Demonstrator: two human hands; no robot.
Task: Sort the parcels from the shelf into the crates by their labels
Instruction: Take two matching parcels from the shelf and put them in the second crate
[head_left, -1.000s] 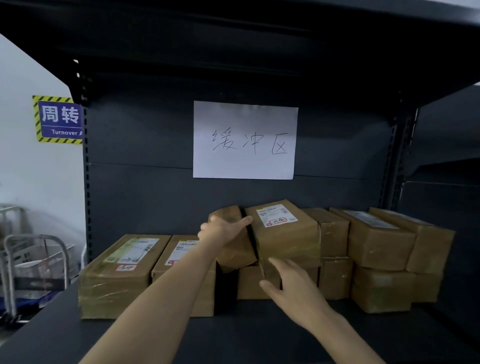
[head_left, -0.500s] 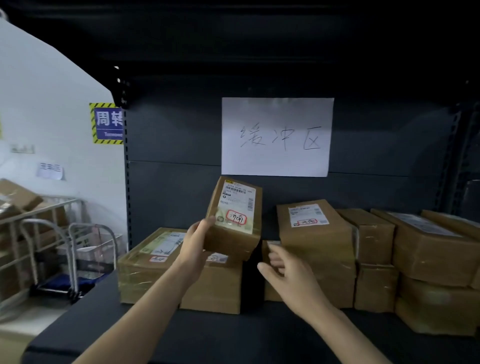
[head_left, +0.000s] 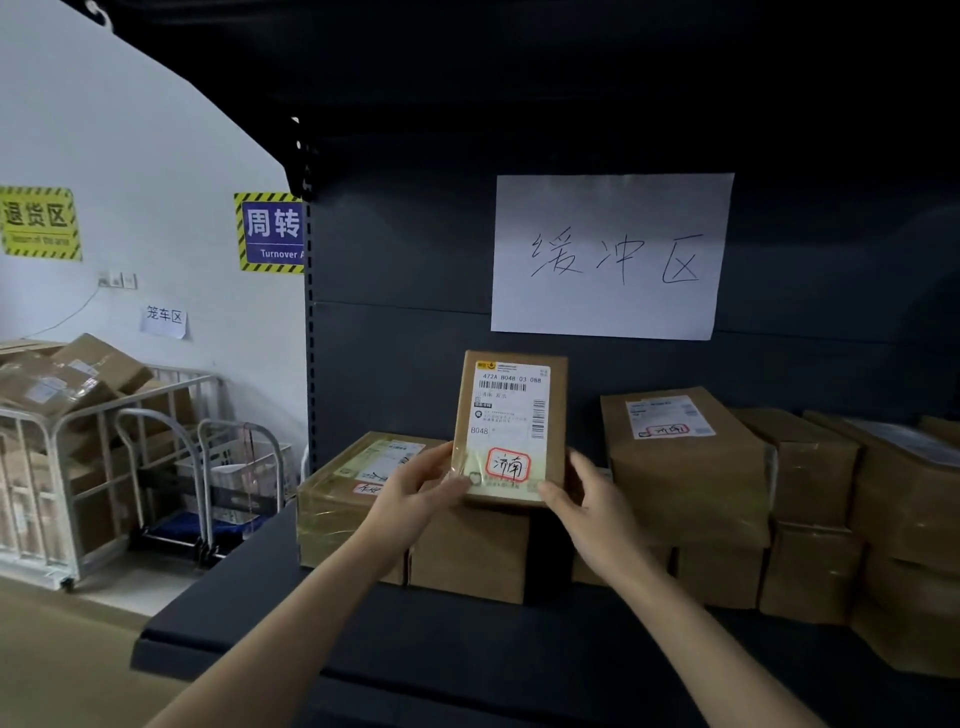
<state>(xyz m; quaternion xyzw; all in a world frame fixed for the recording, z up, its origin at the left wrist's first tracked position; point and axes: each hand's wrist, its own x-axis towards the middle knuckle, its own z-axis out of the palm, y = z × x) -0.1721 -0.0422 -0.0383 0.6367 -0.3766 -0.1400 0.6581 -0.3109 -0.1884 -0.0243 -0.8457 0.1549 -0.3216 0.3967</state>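
Note:
I hold a small brown parcel (head_left: 510, 421) upright in front of me, its white label with a red-circled handwritten mark facing me. My left hand (head_left: 415, 488) grips its lower left edge and my right hand (head_left: 592, 499) its lower right edge. Behind and below it, several brown parcels lie on the dark shelf (head_left: 467, 639): a taped one (head_left: 343, 493) at the left, a plain one (head_left: 467, 556) under my hands, a labelled stack (head_left: 680, 457) to the right. No crate is in view.
A white paper sign (head_left: 608, 254) hangs on the shelf's back panel. More parcels (head_left: 883, 499) are stacked at the right. To the left, beyond the shelf's end, stand a metal cage cart (head_left: 62, 467) full of boxes and two hand trolleys (head_left: 208, 483).
The parcel has been lifted off the stack and turned upright with its label toward me. My right hand has come onto it. The view has swung left.

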